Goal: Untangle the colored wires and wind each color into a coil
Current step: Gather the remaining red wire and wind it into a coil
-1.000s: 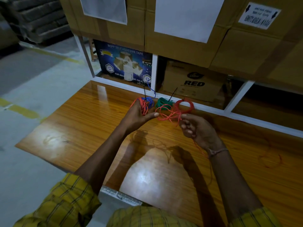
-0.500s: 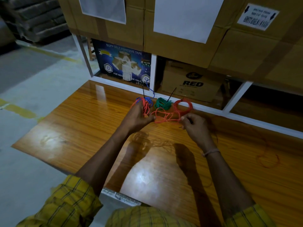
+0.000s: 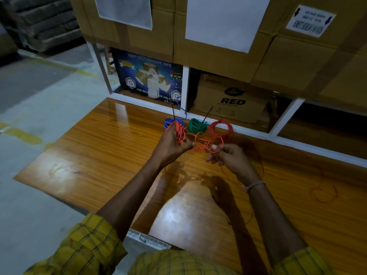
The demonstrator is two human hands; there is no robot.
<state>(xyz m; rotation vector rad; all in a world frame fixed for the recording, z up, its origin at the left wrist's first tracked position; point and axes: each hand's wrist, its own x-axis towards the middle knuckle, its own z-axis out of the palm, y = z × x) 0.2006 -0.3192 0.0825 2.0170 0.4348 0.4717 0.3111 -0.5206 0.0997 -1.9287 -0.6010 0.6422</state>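
My left hand (image 3: 172, 144) grips a partly wound coil of orange wire (image 3: 179, 132) above the table. A loose tangle of the same orange wire (image 3: 202, 142) spans across to my right hand (image 3: 228, 156), which pinches the strand between thumb and fingers. The wire trails on past my right wrist and down over the table. Behind my hands, along the table's far edge, lie a blue coil (image 3: 168, 122), a green coil (image 3: 196, 125) and a red coil (image 3: 221, 127). Black ties stick up from the blue and green coils.
The glossy wooden table (image 3: 103, 155) ends at a white shelf frame (image 3: 258, 134). Cardboard boxes (image 3: 230, 100) and a blue tape carton (image 3: 147, 76) stand behind it. More thin orange wire loops (image 3: 323, 192) lie on the table at right. Concrete floor lies to the left.
My right hand turned palm-down and moved slightly toward the left hand, pulling the loose orange loops closer in. The left hand kept its hold on the coil. The three coils behind stayed put.
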